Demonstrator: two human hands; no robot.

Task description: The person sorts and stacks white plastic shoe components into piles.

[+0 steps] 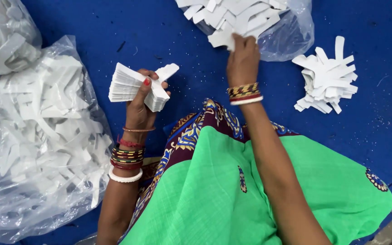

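A: From the head camera, what has the left hand (140, 102) got?

B: A thick stack of white cut pieces (138, 87), fanned a little at the top. The fingers are wrapped tight round it, thumb pressed on the near face, and the stack is held up above the blue floor (377, 136), just ahead of the knee

A: And the right hand (242, 58)?

B: It reaches forward to the mouth of the open plastic bag (291, 34) at the top. The fingers are bunched together and pinch one white piece (225, 40) at the edge of the heap that spills from that bag

A: What else lies about?

B: To the right, well apart from both hands, a small loose pile of white pieces (326, 79) sits on the floor. On the left a big clear bag of white pieces (37, 140) lies beside the left arm, with another bag (3, 34) behind it in the corner. A green cloth with a patterned border (232, 190) covers the lap, and both wrists carry bangles
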